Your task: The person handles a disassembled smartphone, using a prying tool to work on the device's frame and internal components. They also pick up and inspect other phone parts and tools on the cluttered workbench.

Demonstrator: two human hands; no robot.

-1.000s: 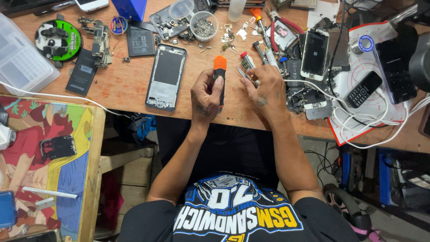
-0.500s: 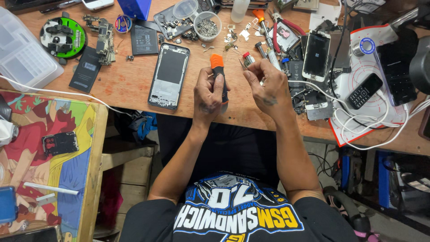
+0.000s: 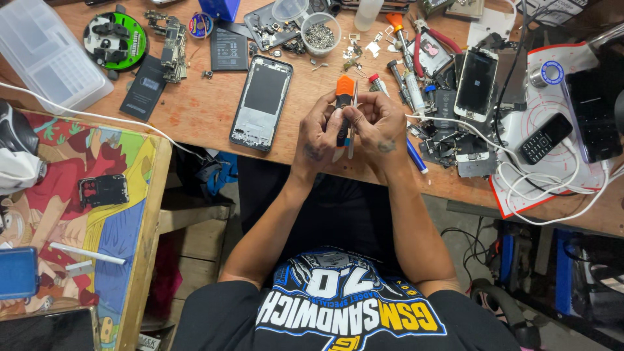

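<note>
1. From the head camera I see both hands meeting just above the near edge of the desk, about midway along it.
2. My left hand has its fingers curled tight around the black handle of a screwdriver with an orange cap; the cap points toward the far edge.
3. My right hand pinches thumb and forefinger closed on a slim pair of metal tweezers, which lies just beside the screwdriver, touching or nearly so; I cannot tell which, since the fingers overlap there.
4. A stripped phone frame lies flat just left of the left hand, its long side running from the near edge toward the far edge.
5. Toward the far edge, a small clear cup of screws stands behind the hands.
6. To the right of the right hand lies a phone with a dark screen, amid loose parts, and farther right a small black keypad phone rests on a red-edged white mat with white cables across it.
7. At the far left corner sits a clear plastic parts box.
</note>
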